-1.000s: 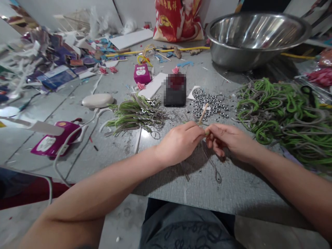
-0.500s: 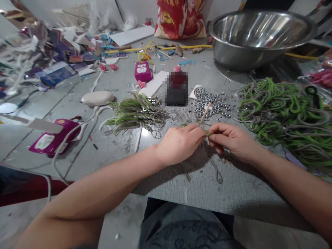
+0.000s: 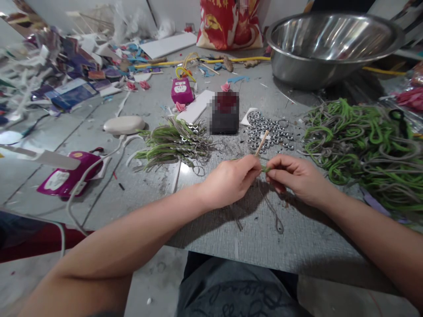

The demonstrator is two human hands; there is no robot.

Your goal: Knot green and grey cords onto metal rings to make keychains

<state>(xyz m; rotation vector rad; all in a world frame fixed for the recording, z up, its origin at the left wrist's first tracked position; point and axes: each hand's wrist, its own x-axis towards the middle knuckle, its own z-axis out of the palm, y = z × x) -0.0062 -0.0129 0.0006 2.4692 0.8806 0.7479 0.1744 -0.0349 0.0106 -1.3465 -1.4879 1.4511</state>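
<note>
- The left hand has its thumb and fingertips closed in a pinch on a green cord.
- The right hand pinches the same cord from the right, thumb against forefinger, its other fingers curled loosely beneath.
- The cord is at the near middle of the table, a short stretch showing between the two hands; the rest is hidden by the fingers.
- A thin grey string runs nearer from below the hands and ends in a small loop.
- A stick slants up and away beside the left fingertips; whether they grip it, I cannot tell.
- Just farther off lie many small metal rings, with a black case to their left.
- Left of the hands lies a bundle of green and grey cords with metal pieces at its right end.
- On the right is a large tangled pile of green and grey cords.
- A steel bowl stands at far right, a red bag at far middle.
</note>
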